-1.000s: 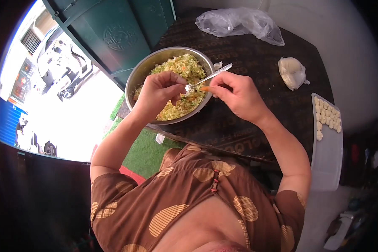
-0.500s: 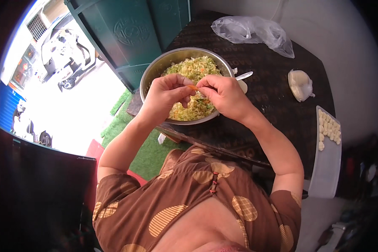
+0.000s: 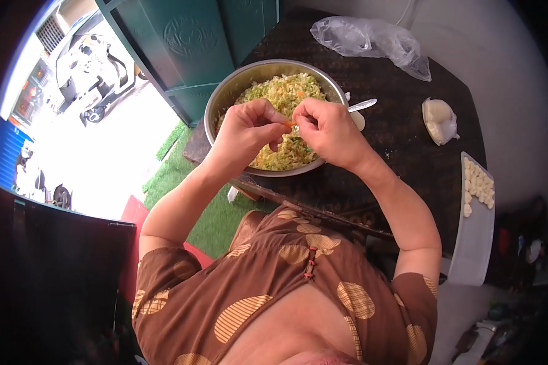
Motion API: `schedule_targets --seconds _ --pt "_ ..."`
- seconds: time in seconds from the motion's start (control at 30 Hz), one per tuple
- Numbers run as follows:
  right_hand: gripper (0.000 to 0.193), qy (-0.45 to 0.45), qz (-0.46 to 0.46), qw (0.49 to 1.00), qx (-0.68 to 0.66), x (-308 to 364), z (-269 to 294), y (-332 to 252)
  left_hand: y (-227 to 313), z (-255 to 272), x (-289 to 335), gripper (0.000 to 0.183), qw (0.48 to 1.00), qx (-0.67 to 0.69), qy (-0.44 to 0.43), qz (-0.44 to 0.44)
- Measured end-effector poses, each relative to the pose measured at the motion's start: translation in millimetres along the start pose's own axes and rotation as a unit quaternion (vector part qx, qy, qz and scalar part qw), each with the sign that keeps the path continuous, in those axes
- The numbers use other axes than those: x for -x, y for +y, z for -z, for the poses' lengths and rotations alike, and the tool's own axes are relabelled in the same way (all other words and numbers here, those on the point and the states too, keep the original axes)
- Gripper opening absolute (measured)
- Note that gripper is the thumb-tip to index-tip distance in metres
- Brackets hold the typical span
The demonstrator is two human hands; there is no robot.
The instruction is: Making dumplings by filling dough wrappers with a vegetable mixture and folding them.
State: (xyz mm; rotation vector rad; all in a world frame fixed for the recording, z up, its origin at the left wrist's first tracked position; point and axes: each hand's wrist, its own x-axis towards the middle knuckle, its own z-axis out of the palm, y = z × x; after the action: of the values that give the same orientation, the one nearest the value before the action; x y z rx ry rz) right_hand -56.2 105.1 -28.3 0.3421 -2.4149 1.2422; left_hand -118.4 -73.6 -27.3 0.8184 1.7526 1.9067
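Observation:
A wide metal bowl (image 3: pixel 224 91) stands near the left edge of the dark table. It holds a heap of finely chopped green, pale and orange vegetables (image 3: pixel 283 88). My left hand (image 3: pixel 249 129) and my right hand (image 3: pixel 330 131) meet above this heap. Both are closed in a pinch on one small orange strip (image 3: pixel 290 123), which looks like carrot. Its ends are hidden by my fingertips. A spoon (image 3: pixel 363 104) rests at the bowl's right side, its handle pointing outward and its other end out of sight.
A crumpled clear plastic bag (image 3: pixel 371 39) lies at the table's back. Farther right sits a pale, dough-like lump in plastic (image 3: pixel 439 121). A long tray (image 3: pixel 469 252) with several small pale pieces (image 3: pixel 479 182) lies at the right edge. The green door (image 3: pixel 189 36) stands behind the bowl.
Both hands have shifted slightly right over the bowl, still pinching the orange strip. My right fingers are more curled. The whole view has moved a little.

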Motion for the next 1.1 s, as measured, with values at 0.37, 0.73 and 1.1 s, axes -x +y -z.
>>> schedule_targets --seconds 0.37,0.73,1.1 --pt "0.01 -0.045 -0.008 0.998 -0.046 5.0 1.0 1.7 -2.5 4.6 -0.8 0.005 0.998 0.062 0.01 0.031" --pt "0.006 0.014 -0.021 0.999 -0.021 3.3 -2.2 -0.2 -4.2 -6.3 5.1 0.002 1.0 0.0 -0.017 -0.016" --pt "0.013 0.036 0.002 0.999 -0.022 7.0 -1.7 6.8 -5.0 -1.4 -1.3 0.006 0.998 0.045 0.036 0.035"
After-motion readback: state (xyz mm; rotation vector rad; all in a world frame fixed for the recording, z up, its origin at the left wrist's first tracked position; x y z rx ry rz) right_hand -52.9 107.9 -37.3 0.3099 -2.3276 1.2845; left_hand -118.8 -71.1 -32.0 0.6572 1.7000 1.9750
